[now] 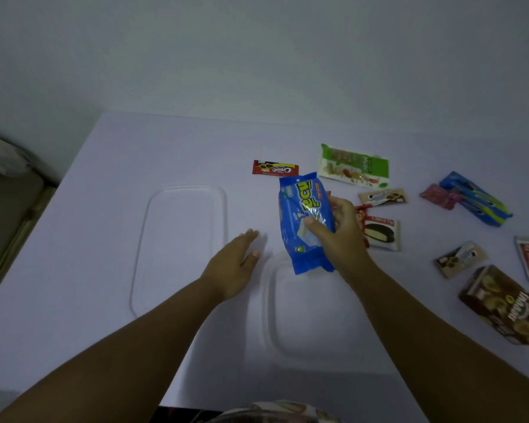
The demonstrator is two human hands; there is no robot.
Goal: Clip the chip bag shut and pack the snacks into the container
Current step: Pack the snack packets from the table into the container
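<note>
Nearest the camera: clear container (306,354), open side up, on white table (104,209), directly beneath the raised snack. To the near right: brown snack bag (506,305), flat on the table.

Middle, right: right hand (339,233) gripping blue chip bag (307,222), thumb across its front, fingers behind; bag held upright and slightly tilted, lower end hanging just above the container's far rim. Top of bag unclipped as far as visible; no clip discernible.

Middle, left: left hand (234,264) palm down, fingers extended and loosely spread, grasping nothing, between the container and clear lid (180,248); contact with the table uncertain.

Right of the held bag: chocolate pie packet (380,232), partly hidden by the right hand; small beige packet (458,259); further packet cut off by the right edge.

Farther: beige wafer packet (382,196), pink packet (437,196) touching blue cookie pack (477,198).

Farthest: red sachet (275,168), just beyond the bag's top; green nut packet (353,166).
</note>
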